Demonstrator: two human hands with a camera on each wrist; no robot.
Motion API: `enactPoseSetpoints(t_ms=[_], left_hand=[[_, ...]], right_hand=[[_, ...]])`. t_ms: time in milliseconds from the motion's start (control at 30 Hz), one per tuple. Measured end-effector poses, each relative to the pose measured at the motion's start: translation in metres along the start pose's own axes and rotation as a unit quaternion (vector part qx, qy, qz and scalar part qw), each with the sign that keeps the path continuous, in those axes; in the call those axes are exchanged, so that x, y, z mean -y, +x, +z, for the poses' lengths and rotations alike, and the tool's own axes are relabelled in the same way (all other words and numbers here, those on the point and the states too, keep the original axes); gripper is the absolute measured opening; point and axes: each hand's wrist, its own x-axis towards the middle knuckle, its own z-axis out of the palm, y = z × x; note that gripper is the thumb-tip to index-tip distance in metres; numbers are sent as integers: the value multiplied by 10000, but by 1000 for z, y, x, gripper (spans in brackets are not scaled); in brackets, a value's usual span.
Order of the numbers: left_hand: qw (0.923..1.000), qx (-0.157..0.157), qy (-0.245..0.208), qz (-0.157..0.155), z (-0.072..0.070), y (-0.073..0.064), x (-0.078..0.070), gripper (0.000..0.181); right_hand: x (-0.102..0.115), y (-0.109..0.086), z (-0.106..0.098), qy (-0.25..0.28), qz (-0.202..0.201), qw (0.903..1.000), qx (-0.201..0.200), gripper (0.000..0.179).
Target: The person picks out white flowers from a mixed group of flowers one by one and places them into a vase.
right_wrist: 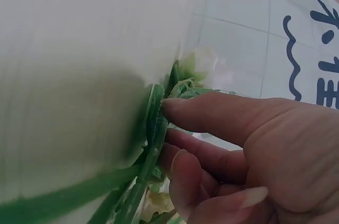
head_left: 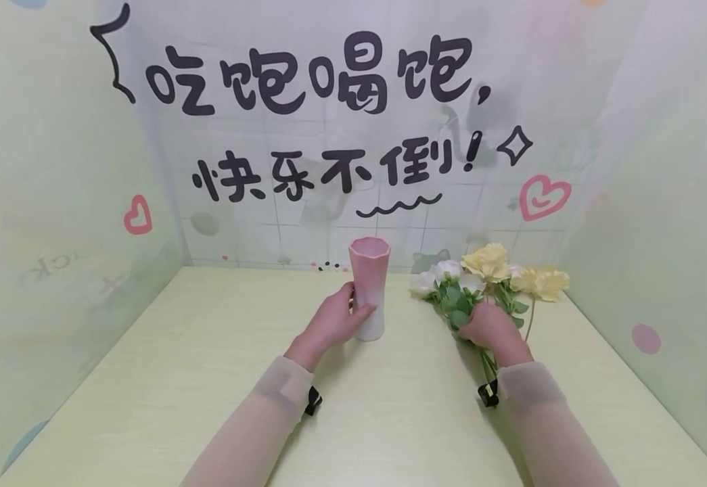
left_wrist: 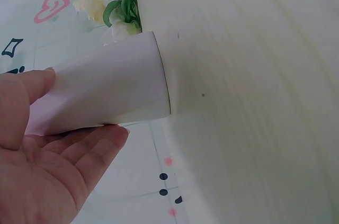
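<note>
A tall vase (head_left: 370, 270), pink at the rim and fading to white at the base, stands upright on the table (head_left: 256, 311). My left hand (head_left: 331, 316) holds it round the middle, thumb across the front and fingers behind. Its pale lower part (left_wrist: 114, 83) fills the centre of the left wrist view. To the right lie artificial flowers with white (head_left: 448, 270) and yellow heads (head_left: 487, 262) and green leaves. My right hand (head_left: 494, 330) pinches green stems (right_wrist: 153, 123) below the leaves, thumb and fingertips meeting at them; several stems run down toward the wrist.
A printed curtain (head_left: 329, 135) with black lettering hangs behind the table, and pale side panels (head_left: 49, 223) close in on the left and right. A yellow flower (head_left: 544, 283) lies at the far right near the table edge. Black wrist straps (head_left: 488, 393) show below the sleeves.
</note>
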Motion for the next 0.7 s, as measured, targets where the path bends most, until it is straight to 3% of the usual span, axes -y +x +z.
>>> enactPoseSetpoints(t_ms=[233, 700], left_hand=[[10000, 3, -20, 30, 1, 1, 1, 67], [10000, 15, -13, 12, 1, 0, 0, 67]], right_hand=[[6, -4, 1, -353, -13, 9992, -167, 32], [8, -5, -3, -533, 76, 9982, -267, 29]])
